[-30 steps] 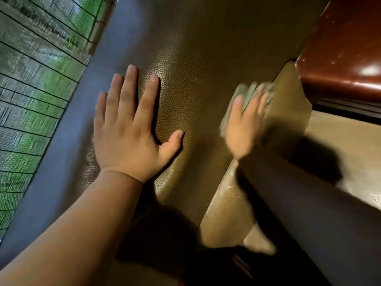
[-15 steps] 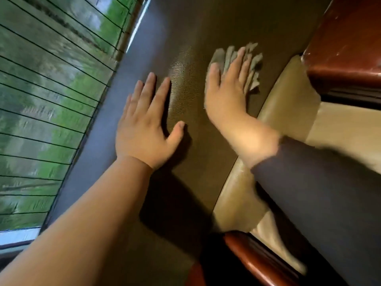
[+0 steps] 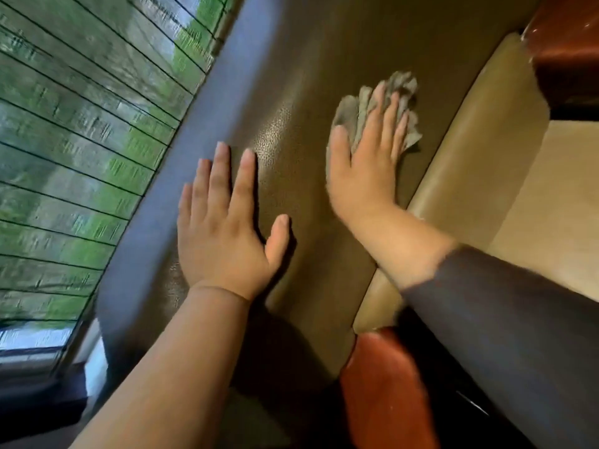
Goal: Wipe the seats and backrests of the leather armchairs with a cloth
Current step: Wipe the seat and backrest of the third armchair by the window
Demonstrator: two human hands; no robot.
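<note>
Window blind (image 3: 74, 150), far left: thin dark horizontal slats, blurred greenery behind them.

Backrest (image 3: 308, 92): olive-brown pebbled leather with a soft sheen, and a smooth bluish rounded edge along its left side.

Your left hand (image 3: 223, 234): palm flat on the backrest, fingers straight and slightly spread, grasping nothing.

Your right hand (image 3: 363, 170): fingers straight, pressing the cloth (image 3: 393, 102) flat against the backrest, not curled round it. The cloth is grey, crumpled and ragged-edged; it fans out beyond your fingertips near the backrest's right margin. A dark sleeve (image 3: 505, 325) covers that forearm.

Seat cushion (image 3: 479, 150): lighter tan leather, smooth, with a rounded corner.

Armrests (image 3: 382, 384): glossy reddish-brown, probably lacquered wood, though blur hides the grain.
</note>
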